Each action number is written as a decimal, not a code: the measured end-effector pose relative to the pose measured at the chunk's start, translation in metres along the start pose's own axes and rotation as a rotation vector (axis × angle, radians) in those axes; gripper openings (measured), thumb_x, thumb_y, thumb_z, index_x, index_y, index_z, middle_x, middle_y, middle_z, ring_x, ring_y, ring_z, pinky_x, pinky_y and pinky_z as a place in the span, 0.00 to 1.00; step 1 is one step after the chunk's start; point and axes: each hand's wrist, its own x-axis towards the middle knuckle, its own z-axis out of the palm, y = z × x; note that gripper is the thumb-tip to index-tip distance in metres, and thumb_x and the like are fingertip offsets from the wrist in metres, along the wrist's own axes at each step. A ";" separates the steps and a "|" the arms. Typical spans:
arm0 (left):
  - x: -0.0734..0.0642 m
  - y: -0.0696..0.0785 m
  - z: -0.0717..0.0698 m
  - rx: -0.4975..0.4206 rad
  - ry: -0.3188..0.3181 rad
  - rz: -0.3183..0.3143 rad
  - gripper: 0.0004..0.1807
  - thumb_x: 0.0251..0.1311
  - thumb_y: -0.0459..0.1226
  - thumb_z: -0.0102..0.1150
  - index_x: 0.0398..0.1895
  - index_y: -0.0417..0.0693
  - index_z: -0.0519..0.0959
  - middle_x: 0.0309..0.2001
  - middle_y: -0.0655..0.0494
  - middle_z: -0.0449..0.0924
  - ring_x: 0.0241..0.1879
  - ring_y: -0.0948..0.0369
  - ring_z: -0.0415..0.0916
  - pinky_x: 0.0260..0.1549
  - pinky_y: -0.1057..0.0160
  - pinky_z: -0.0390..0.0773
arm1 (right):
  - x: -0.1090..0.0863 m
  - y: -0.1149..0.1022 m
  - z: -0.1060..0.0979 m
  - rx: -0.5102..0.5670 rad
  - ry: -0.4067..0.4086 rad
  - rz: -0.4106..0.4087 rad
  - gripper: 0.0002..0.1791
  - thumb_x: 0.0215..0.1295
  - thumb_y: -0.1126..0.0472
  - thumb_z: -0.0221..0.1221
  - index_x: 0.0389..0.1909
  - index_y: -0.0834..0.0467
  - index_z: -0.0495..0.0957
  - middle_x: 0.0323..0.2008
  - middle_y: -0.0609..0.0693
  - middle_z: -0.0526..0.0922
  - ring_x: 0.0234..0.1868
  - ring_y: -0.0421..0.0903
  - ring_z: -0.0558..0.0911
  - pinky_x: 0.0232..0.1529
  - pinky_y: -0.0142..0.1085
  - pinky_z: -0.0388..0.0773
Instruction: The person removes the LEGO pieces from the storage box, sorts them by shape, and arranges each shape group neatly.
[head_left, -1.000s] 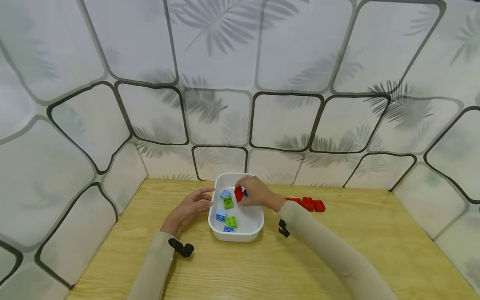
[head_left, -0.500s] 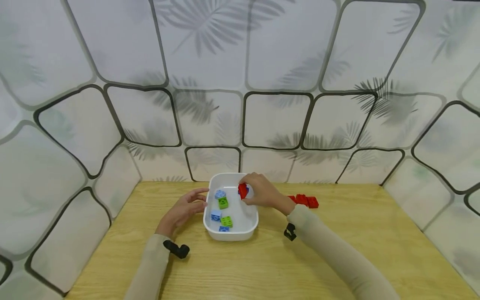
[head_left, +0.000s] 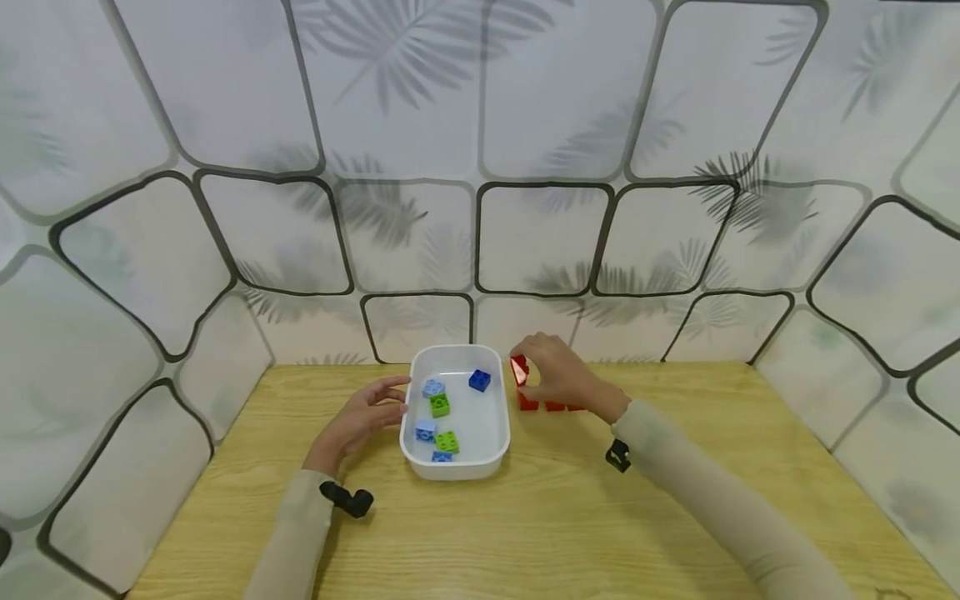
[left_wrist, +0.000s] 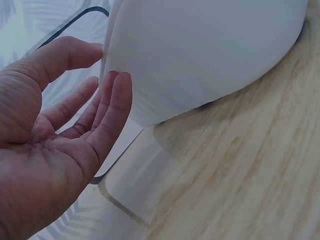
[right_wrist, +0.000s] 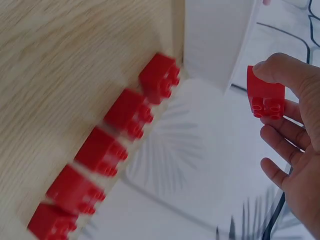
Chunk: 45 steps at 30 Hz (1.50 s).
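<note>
Left of the box [head_left: 455, 471], the left hand [head_left: 363, 417] is loosely spread near its wall, gripping nothing. Just right of the box, the right hand [head_left: 562, 375] has a red brick [right_wrist: 266, 92] pinched in its grip. A slack pinch could drop it; swinging low could knock the red row [right_wrist: 100, 150] there.

A pale backdrop [head_left: 543, 242] is rising behind a light wood-grained tabletop [head_left: 465, 542], meeting its far edge and walling both sides. Rounded grey and black outlines [head_left: 477, 242] are crossing the fabric-like surface, while shadowy palm fronds [head_left: 416, 37] are spreading between them.
</note>
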 end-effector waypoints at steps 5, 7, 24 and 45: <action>-0.001 0.003 0.002 0.010 -0.005 -0.003 0.33 0.70 0.32 0.60 0.76 0.40 0.62 0.58 0.43 0.69 0.50 0.61 0.77 0.52 0.65 0.84 | -0.021 0.019 -0.012 -0.048 -0.002 0.025 0.25 0.49 0.60 0.77 0.48 0.60 0.81 0.39 0.49 0.81 0.42 0.47 0.75 0.46 0.47 0.75; -0.001 0.003 0.002 0.019 -0.009 -0.005 0.34 0.70 0.32 0.60 0.77 0.40 0.62 0.57 0.44 0.69 0.50 0.61 0.77 0.52 0.65 0.84 | -0.030 0.027 -0.017 -0.057 -0.006 0.037 0.25 0.49 0.61 0.76 0.48 0.61 0.80 0.40 0.51 0.82 0.42 0.49 0.75 0.47 0.50 0.75; -0.001 0.002 0.000 -0.002 -0.020 -0.002 0.35 0.70 0.31 0.60 0.77 0.40 0.60 0.55 0.48 0.71 0.50 0.63 0.78 0.52 0.65 0.84 | -0.095 0.085 -0.045 -0.237 -0.071 0.124 0.23 0.45 0.64 0.76 0.44 0.61 0.81 0.37 0.52 0.81 0.41 0.53 0.76 0.45 0.56 0.76; -0.001 0.002 0.000 -0.044 -0.035 0.001 0.36 0.69 0.29 0.59 0.78 0.37 0.58 0.54 0.50 0.70 0.49 0.63 0.77 0.51 0.67 0.84 | -0.135 0.116 -0.036 -0.318 -0.103 0.140 0.19 0.43 0.66 0.75 0.39 0.60 0.81 0.29 0.50 0.77 0.32 0.48 0.73 0.31 0.45 0.71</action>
